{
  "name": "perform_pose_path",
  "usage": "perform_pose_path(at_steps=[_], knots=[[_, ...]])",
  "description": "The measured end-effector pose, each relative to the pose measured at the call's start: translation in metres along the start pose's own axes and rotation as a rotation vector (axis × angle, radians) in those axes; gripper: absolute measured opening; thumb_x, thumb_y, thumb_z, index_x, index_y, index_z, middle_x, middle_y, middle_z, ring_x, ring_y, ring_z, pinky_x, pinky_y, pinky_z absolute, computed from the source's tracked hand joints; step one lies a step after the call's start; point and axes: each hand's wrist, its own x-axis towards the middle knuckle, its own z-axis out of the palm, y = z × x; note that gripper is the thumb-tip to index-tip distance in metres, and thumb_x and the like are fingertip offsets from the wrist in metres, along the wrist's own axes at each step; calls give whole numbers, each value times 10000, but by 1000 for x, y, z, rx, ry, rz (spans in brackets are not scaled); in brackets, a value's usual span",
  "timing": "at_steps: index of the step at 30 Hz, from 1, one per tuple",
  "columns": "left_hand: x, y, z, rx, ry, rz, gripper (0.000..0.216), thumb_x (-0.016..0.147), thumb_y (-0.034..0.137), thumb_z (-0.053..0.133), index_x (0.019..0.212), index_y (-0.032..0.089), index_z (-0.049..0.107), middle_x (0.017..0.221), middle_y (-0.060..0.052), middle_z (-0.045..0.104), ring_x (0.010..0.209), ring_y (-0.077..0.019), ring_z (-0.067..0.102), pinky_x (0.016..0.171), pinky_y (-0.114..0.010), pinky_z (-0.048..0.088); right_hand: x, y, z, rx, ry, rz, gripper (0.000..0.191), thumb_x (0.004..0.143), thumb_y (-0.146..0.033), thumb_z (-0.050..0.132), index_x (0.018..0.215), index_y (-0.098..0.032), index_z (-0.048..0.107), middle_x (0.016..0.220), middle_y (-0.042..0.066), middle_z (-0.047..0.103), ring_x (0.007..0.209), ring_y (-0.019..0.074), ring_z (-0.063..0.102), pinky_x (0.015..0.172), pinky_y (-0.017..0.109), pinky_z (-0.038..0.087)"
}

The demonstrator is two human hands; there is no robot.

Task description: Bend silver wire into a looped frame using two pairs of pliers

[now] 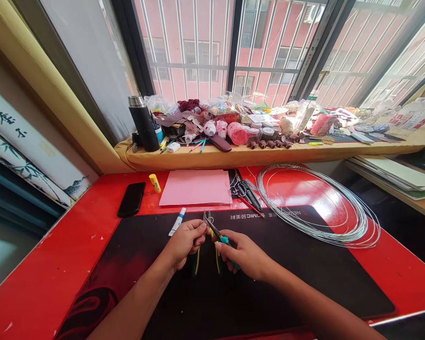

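Note:
My right hand (242,252) is closed round teal-handled pliers (224,240), whose dark jaws point up and to the left. Close to those jaws, my left hand (186,241) pinches thin wire (211,219), of which a small loop shows; the rest is hidden by the fingers. Whether the jaws grip the wire is too small to tell. Underneath both hands, a second pair of pliers (197,262) with dark green and yellow handles lies on the black mat (269,283), its handles spread. A white and blue tube (177,222) lies just beyond my left hand.
A large wire coil (357,222) lies at right. Behind the mat are pink paper (196,187), a black cutter knife (252,194), a yellow glue stick (155,183) and a phone (131,199). A black flask (143,125) and craft supplies crowd the window ledge (198,158).

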Motion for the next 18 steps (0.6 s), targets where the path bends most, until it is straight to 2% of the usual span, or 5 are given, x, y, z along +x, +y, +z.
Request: perform_pose_path(at_steps=[8, 14, 18], knots=[[4, -5, -3, 21, 2, 43, 451, 754, 594, 766, 769, 161, 640, 476, 86, 391, 405, -41, 189, 432, -223, 72, 2, 2, 1, 153, -53, -19, 433, 920, -502, 614, 1196, -169, 628, 698, -36, 545, 497, 113, 524, 453, 240, 471], [9, -8, -9, 89, -28, 74, 457, 753, 600, 762, 753, 155, 662, 467, 72, 412, 416, -57, 223, 437, -222, 102, 5, 10, 0, 229, -101, -29, 477, 907, -547, 636, 1196, -168, 622, 690, -35, 553, 492, 115, 533, 440, 236, 479], [10, -8, -9, 90, -24, 53, 463, 748, 610, 763, 758, 156, 667, 464, 71, 413, 411, -55, 215, 434, -224, 90, 6, 10, 1, 214, -92, -16, 467, 908, -523, 632, 1214, -170, 618, 697, -36, 545, 495, 111, 536, 434, 223, 478]])
